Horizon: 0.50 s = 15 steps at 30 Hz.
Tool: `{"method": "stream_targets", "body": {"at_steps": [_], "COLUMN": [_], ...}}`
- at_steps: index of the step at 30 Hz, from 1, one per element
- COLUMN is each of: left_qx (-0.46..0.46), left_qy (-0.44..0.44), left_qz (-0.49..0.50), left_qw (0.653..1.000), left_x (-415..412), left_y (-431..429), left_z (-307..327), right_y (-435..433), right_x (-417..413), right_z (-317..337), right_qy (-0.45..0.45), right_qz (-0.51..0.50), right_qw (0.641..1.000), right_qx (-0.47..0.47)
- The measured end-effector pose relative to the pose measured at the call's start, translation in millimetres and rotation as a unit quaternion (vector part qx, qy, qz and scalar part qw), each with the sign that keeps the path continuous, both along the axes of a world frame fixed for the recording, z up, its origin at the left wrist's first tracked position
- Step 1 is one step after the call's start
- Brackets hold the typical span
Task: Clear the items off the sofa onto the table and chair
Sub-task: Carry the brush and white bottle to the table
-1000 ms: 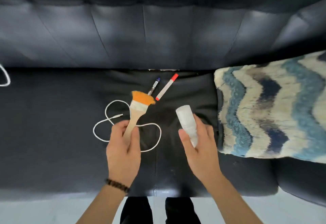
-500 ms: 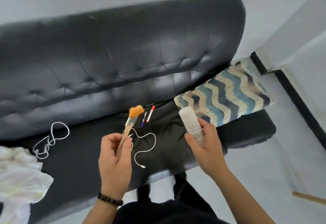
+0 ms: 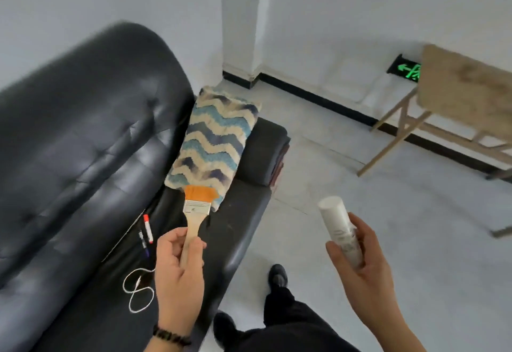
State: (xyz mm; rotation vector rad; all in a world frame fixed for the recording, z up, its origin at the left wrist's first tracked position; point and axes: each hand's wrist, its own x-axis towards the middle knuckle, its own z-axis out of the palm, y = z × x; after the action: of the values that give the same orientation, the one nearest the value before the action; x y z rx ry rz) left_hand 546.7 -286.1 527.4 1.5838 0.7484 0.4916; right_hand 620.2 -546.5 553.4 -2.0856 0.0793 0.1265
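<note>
one paintbrush (image 3: 195, 214) and one white bottle (image 3: 340, 230) are being held, one per hand. two pens (image 3: 145, 234), one white cable (image 3: 138, 290) and one zigzag cushion (image 3: 214, 141) are lying on one sofa (image 3: 77, 135). one wooden bench (image 3: 465, 94) is standing far right.

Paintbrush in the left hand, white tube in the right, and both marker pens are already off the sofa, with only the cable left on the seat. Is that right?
Not quite. The head view shows the two marker pens still lying on the sofa seat, just above the white cable. The rest stands: the left hand holds the paintbrush and the right hand holds the white tube.
</note>
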Motion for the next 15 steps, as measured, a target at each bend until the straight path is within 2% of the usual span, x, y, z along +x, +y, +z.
{"method": "stream_targets", "body": {"at_steps": [7,15], "left_qx": [0.074,0.087], "left_qy": [-0.043,-0.025], "left_qz": [-0.180,-0.260], "left_qw": [0.980,0.961], "left_x": [86,159], "left_y": [-130,-352], "left_z": [38,24], "right_y": [-137,-327], "right_x": [-8,39], "right_z": [-9,-34], "right_qy": [-0.032,-0.008], "right_qz": [-0.202,-0.236], "right_qw": [0.976,0.964], "right_qx": [0.078,0.121]}}
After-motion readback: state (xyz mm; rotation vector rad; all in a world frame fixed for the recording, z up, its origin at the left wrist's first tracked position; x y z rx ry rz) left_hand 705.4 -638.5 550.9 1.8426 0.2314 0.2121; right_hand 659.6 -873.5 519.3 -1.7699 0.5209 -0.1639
